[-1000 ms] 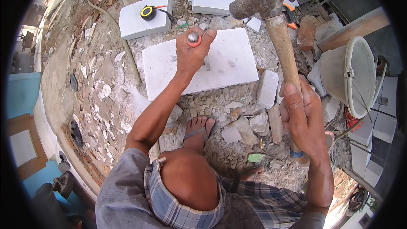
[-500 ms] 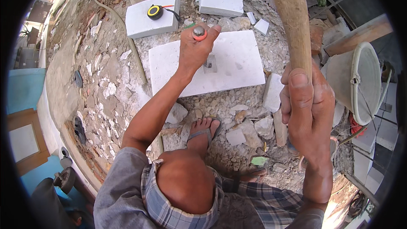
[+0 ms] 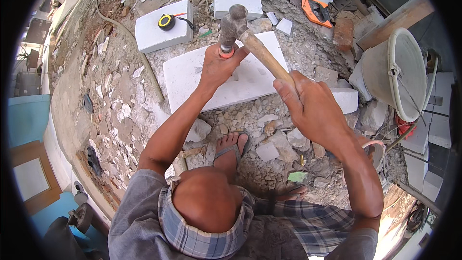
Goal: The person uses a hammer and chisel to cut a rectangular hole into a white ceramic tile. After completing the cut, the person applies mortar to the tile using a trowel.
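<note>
A large white lightweight block (image 3: 185,86) lies on the rubble in front of me. Over its far left part, my left hand (image 3: 216,70) is closed around a chisel (image 3: 226,54) with an orange-red collar. The chisel's tip is hidden under that hand. My right hand (image 3: 317,108) grips the wooden handle of a hammer (image 3: 272,60). The hammer's steel head is at the top of the chisel and appears to touch it. Some shallow marks show on the block's top, partly covered by the handle.
A yellow-and-black tape measure (image 3: 166,21) rests on a smaller white block (image 3: 149,36); another white block (image 3: 238,2) lies beyond. An orange-handled handsaw (image 3: 315,12) is at the far right. At right stand a bucket (image 3: 380,70) and a plank (image 3: 397,21). A hose (image 3: 122,26) runs along the left.
My right hand has swung the hammer down and leftward from its raised position, so its head now meets the chisel. The left hand stays on the chisel. The orange-handled handsaw has come into view.
</note>
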`<control>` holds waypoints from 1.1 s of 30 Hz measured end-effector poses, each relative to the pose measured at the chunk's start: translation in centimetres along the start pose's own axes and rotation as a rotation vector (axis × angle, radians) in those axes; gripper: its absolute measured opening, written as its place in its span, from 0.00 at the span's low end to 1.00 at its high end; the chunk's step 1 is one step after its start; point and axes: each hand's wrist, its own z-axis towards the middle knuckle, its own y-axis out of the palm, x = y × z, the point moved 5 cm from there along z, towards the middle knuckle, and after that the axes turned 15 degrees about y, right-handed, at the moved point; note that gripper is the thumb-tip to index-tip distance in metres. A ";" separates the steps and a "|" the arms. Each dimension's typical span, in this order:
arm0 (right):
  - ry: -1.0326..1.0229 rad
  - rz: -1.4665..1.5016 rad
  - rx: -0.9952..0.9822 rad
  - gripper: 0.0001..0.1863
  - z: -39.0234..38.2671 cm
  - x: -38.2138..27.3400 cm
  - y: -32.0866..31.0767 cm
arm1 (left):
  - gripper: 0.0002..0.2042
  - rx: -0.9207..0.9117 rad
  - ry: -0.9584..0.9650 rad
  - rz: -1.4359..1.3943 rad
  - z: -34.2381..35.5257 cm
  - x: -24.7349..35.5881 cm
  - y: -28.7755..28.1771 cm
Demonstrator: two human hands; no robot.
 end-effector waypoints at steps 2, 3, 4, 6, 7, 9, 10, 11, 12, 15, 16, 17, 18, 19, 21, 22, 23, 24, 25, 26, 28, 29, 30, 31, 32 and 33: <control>0.147 -0.051 -0.080 0.24 0.1 1.2 0.7 | 0.19 -0.010 -0.119 -0.015 -0.1 -0.4 0.0; 0.056 0.043 -0.059 0.24 0.0 1.0 0.5 | 0.21 -0.003 -0.121 -0.069 0.2 -0.1 0.1; 0.001 0.119 -0.026 0.24 -0.4 1.1 0.0 | 0.22 0.045 -0.044 -0.086 0.5 0.5 -0.2; -0.069 0.285 0.032 0.24 -1.0 1.4 -0.9 | 0.23 0.072 -0.029 -0.111 1.9 1.2 -1.0; -0.083 0.369 0.043 0.25 -1.2 1.7 -1.3 | 0.23 0.108 0.096 -0.112 3.0 2.0 -1.7; -0.104 0.473 0.088 0.25 -1.3 2.2 -1.7 | 0.21 0.115 0.032 -0.172 4.2 2.1 -2.1; -0.117 0.524 0.110 0.25 -1.1 2.3 -1.7 | 0.20 0.131 0.075 -0.240 4.7 2.5 -2.2; -0.107 0.549 0.121 0.25 -0.9 2.5 -1.7 | 0.20 0.099 -0.019 -0.124 4.7 2.1 -1.9; -0.108 0.565 0.151 0.25 -0.6 2.6 -1.5 | 0.21 0.100 -0.005 -0.125 4.9 2.3 -1.7; -0.012 0.651 0.151 0.26 0.6 3.6 -0.6 | 0.24 0.083 -0.012 -0.074 4.3 2.6 -0.9; -0.015 0.667 0.120 0.26 0.8 3.8 -0.2 | 0.24 0.057 -0.017 -0.026 4.1 2.7 -0.6; -0.001 0.678 0.102 0.26 1.0 4.2 -0.1 | 0.24 0.045 -0.043 0.023 4.0 2.7 -0.3; 0.011 0.686 0.089 0.26 1.1 4.7 0.2 | 0.24 -0.032 -0.014 0.067 4.1 2.9 0.3; 0.005 0.676 0.109 0.26 1.0 5.2 0.0 | 0.24 -0.084 -0.005 0.115 4.1 3.1 0.7; -0.012 0.655 0.140 0.26 0.5 6.2 -0.2 | 0.24 -0.185 0.004 0.189 4.3 3.2 1.6; -0.022 0.645 0.156 0.26 0.4 6.5 -0.2 | 0.23 -0.232 0.004 0.216 4.4 3.3 2.1; -0.039 0.640 0.175 0.26 0.2 6.8 -0.2 | 0.23 -0.279 0.007 0.245 4.5 3.4 2.5; -0.127 0.682 0.237 0.27 0.0 6.7 -0.5 | 0.22 -0.307 0.019 0.239 4.6 3.5 2.8; -0.077 0.634 0.235 0.27 0.2 7.0 -0.3 | 0.21 -0.332 0.031 0.233 4.6 3.6 3.1; -0.100 0.632 0.274 0.28 0.3 6.9 -0.4 | 0.21 -0.354 0.014 0.240 4.6 3.6 3.3; -0.039 0.505 0.231 0.28 0.8 6.8 -0.1 | 0.20 -0.360 0.037 0.223 4.4 3.7 3.6; 0.040 0.380 0.145 0.28 1.0 6.9 0.3 | 0.19 -0.357 0.032 0.224 4.2 3.7 3.6; 0.184 0.211 0.029 0.28 1.2 7.2 1.0 | 0.19 -0.352 0.028 0.233 4.0 3.7 3.6; 0.090 0.277 0.090 0.28 0.7 6.8 0.2 | 0.19 -0.347 0.028 0.242 3.9 3.7 3.7; 0.076 0.308 0.118 0.28 0.4 6.7 -0.3 | 0.19 -0.352 0.027 0.237 3.8 3.7 3.7; 0.158 0.318 0.139 0.28 0.0 7.1 -0.4 | 0.18 -0.351 0.024 0.246 3.8 3.6 3.6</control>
